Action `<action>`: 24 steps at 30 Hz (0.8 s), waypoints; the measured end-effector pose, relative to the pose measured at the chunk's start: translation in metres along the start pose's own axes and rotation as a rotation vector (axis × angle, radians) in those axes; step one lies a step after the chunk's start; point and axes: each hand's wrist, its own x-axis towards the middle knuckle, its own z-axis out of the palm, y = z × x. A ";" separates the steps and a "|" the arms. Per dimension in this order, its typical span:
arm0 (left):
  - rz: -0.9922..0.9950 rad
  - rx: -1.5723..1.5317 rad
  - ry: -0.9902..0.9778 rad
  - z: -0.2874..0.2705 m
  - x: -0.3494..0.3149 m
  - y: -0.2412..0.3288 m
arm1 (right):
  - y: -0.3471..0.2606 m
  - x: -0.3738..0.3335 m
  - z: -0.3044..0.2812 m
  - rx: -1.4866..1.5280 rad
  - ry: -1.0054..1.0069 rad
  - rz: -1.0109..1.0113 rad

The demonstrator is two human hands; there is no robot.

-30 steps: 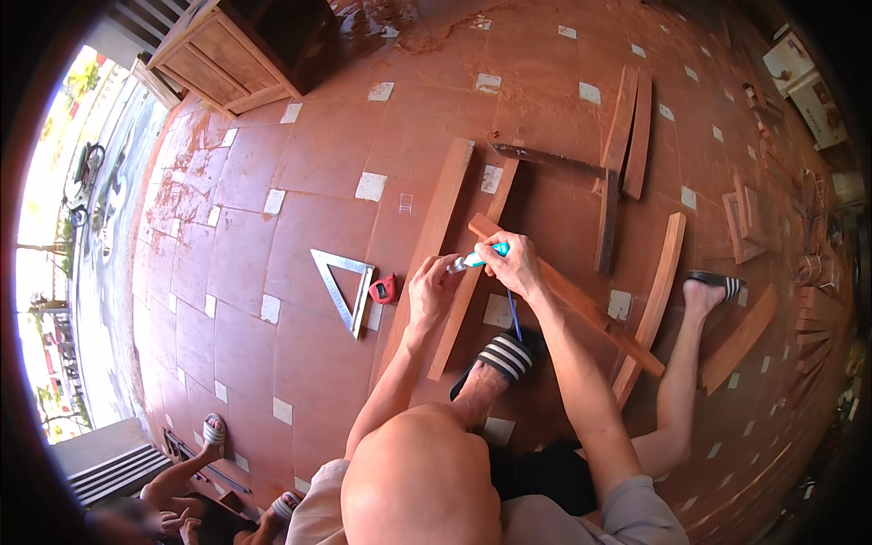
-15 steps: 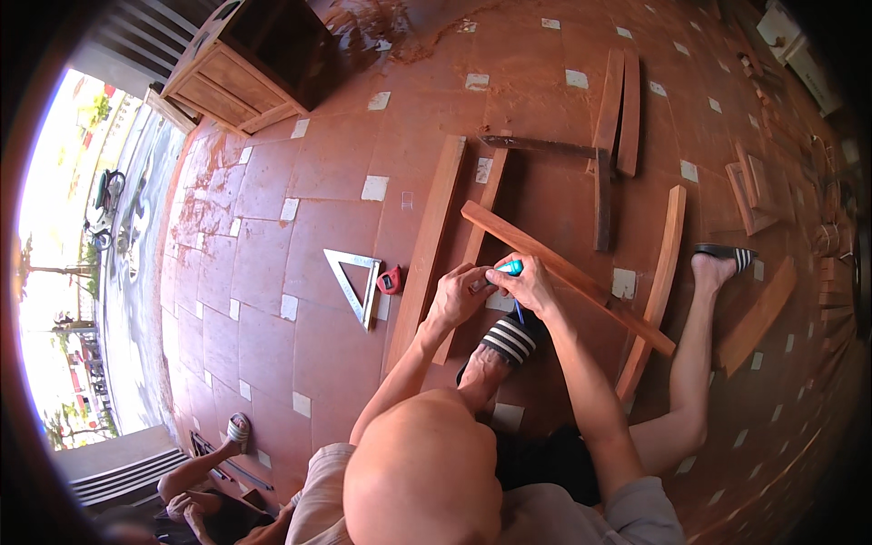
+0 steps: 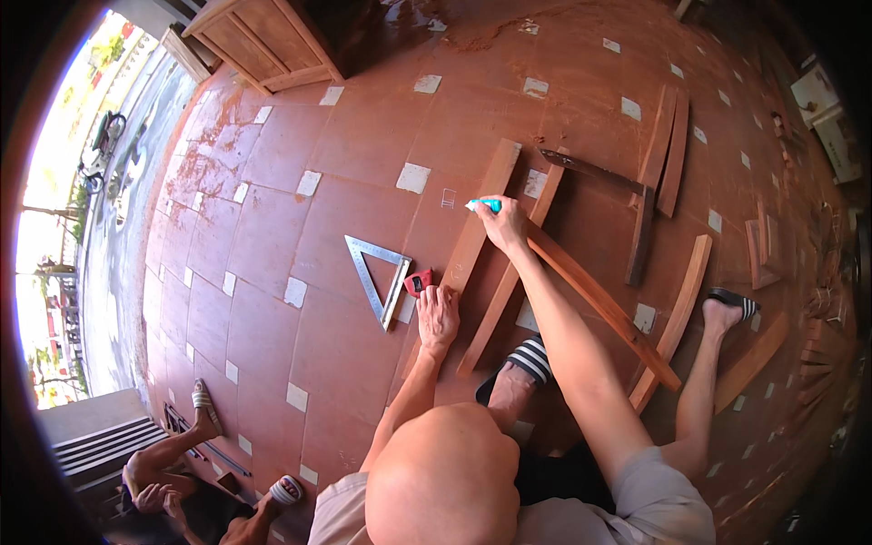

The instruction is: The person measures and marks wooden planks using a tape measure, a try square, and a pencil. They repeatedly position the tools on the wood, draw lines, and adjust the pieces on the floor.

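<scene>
My right hand point(image 3: 505, 225) is closed round a teal marker pen point(image 3: 488, 205) with a white tip. It is above the far part of a long wooden beam point(image 3: 481, 213), the tip pointing left. My left hand point(image 3: 438, 316) lies with fingers stretched forward at the beam's left edge. Just past its fingertips is a red tape measure point(image 3: 419, 282); whether they touch it, I cannot tell. A metal triangle square point(image 3: 397, 292) lies on the tiles left of the tape. Pale marks point(image 3: 458, 271) show on the beam.
Right of the beam lie a second beam point(image 3: 509, 295), a slanted one point(image 3: 595, 295) and dark pieces point(image 3: 640, 236). A small white rectangle point(image 3: 448, 198) is drawn on the floor. Another person point(image 3: 168, 481) sits at the lower left. A wooden cabinet point(image 3: 263, 45) stands far left.
My hands have parted from the pen they both held. The right has carried it forward over the beam; the left has come down beside the tape measure. The whole view has shifted.
</scene>
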 end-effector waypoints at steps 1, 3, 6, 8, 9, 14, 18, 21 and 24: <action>0.002 0.008 -0.012 -0.003 0.000 0.001 | 0.003 0.012 0.014 -0.068 0.017 -0.024; -0.010 0.007 -0.051 -0.009 0.004 0.003 | 0.009 0.032 0.040 -0.182 0.043 -0.036; -0.027 -0.008 -0.029 -0.014 0.010 0.005 | 0.018 0.048 0.075 -0.176 0.082 0.058; -0.024 -0.027 -0.072 -0.015 0.012 0.004 | 0.026 0.058 0.087 -0.136 0.158 0.007; -0.031 -0.033 -0.058 -0.014 0.012 0.003 | 0.031 0.061 0.091 -0.070 0.187 0.018; -0.043 -0.047 -0.066 -0.014 0.009 0.000 | 0.053 0.066 0.094 -0.237 0.166 -0.026; -0.046 -0.044 -0.071 -0.015 0.010 0.001 | 0.049 0.065 0.090 -0.253 0.111 -0.067; -0.049 -0.037 -0.068 -0.015 0.010 0.002 | 0.039 0.066 0.086 -0.298 0.082 -0.033; -0.061 -0.043 -0.091 -0.015 0.010 0.002 | 0.031 0.064 0.082 -0.274 0.062 -0.027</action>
